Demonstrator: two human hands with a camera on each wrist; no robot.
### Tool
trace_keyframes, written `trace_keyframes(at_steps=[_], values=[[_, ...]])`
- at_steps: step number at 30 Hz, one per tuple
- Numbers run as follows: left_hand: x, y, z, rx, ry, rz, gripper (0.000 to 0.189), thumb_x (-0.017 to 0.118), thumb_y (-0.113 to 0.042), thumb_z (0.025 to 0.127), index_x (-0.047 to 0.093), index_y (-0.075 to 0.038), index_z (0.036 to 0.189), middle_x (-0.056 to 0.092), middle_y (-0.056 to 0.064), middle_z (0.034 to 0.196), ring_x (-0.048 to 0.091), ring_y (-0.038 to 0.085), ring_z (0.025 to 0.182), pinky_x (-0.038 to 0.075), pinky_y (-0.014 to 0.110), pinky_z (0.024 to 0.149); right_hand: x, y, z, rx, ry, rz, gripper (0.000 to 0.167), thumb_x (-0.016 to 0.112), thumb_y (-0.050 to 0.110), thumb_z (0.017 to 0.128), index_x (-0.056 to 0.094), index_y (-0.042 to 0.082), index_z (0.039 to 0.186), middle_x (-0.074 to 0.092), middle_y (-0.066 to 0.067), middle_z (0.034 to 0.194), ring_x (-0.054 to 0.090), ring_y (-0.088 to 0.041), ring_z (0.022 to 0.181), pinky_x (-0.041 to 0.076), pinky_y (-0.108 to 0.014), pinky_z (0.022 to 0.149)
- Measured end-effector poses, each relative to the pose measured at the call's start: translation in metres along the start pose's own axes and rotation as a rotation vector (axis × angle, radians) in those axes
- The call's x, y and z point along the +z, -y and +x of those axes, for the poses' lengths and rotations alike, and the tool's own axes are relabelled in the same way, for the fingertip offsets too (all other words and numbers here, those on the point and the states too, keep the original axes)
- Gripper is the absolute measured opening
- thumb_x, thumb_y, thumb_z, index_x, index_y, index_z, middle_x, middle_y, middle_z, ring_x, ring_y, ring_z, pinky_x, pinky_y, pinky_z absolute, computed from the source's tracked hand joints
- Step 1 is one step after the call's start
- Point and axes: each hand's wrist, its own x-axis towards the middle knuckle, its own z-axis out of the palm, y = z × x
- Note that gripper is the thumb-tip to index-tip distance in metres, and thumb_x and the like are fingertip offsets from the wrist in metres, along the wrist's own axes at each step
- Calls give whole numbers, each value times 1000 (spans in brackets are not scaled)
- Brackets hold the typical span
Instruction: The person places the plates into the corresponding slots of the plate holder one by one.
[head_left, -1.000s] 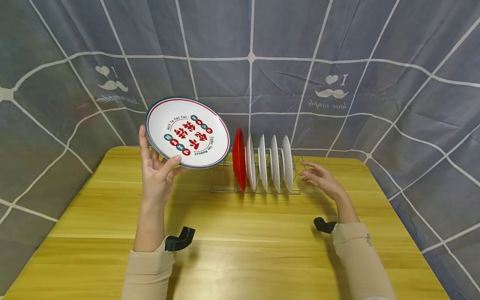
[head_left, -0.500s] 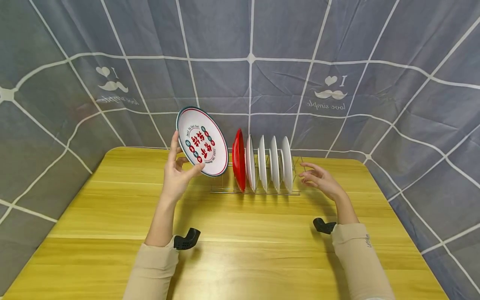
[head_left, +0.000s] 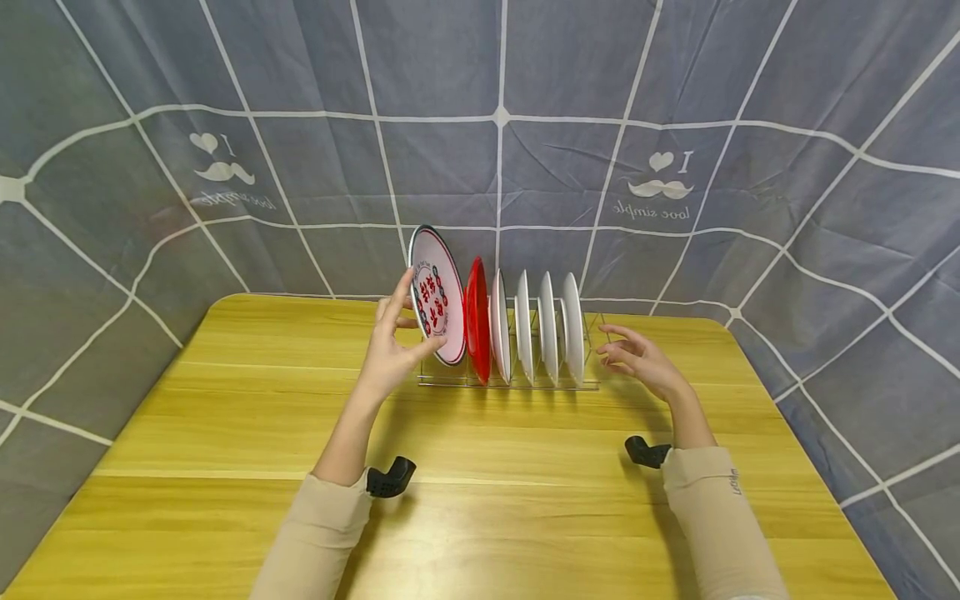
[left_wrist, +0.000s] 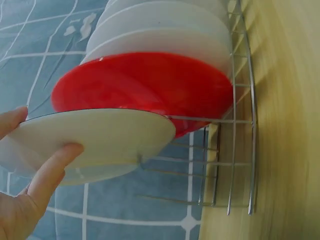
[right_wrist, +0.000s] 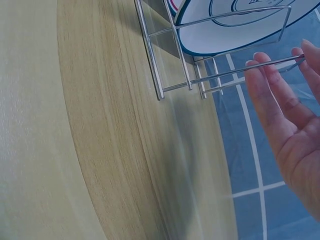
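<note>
My left hand (head_left: 390, 346) grips a white plate (head_left: 441, 304) by its left edge, thumb on the printed face and fingers behind. The plate, with red lettering and a dark rim, tilts steeply over the left end of the wire dish rack (head_left: 510, 385). Right beside it a red plate (head_left: 477, 321) stands upright in the rack. In the left wrist view the pale back of the held plate (left_wrist: 95, 142) overlaps the red one. At the rack's right end my right hand (head_left: 641, 360) has its fingers extended, fingertips (right_wrist: 254, 67) at the end wire.
Several white plates (head_left: 548, 329) stand on edge in the rack, right of the red one. The rack is on a wooden table (head_left: 510, 500) near its back edge. Behind hangs a grey curtain (head_left: 435, 158) with white lines. Black wrist mounts (head_left: 392, 477) stick out from both sleeves.
My left hand has carried the printed plate rightward to the rack's left end and turned it from facing up toward nearly on edge. The right hand has stayed at the rack's right end.
</note>
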Motion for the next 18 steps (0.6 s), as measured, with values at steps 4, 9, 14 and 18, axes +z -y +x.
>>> trace_keyframes(at_steps=[4,9,14,18], values=[[9,-1,2,-26,28,39,90,75,3,70,30,-23,144,40,16,113,51,34,93,51,36,66,0,0,0,-1,-1,-9,56,51,14,94,24,-4,140,57,-12,107,57,-13,92,39,-51,97],[19,2,2,-27,62,57,87,73,6,70,33,-19,142,37,17,112,52,37,95,53,34,61,0,0,0,2,-4,-9,55,50,13,95,25,-3,140,54,-20,111,56,-17,94,38,-52,97],[26,11,-1,-77,83,81,86,73,6,71,33,-21,142,36,20,113,51,38,99,50,25,60,1,1,1,6,-3,-9,54,50,13,95,26,-1,141,54,-16,109,56,-15,93,40,-50,97],[31,19,-6,-120,78,81,86,72,7,71,34,-23,142,36,20,115,50,36,100,52,31,64,1,1,0,6,-2,-7,53,49,12,95,26,-1,140,55,-14,108,56,-14,93,39,-51,97]])
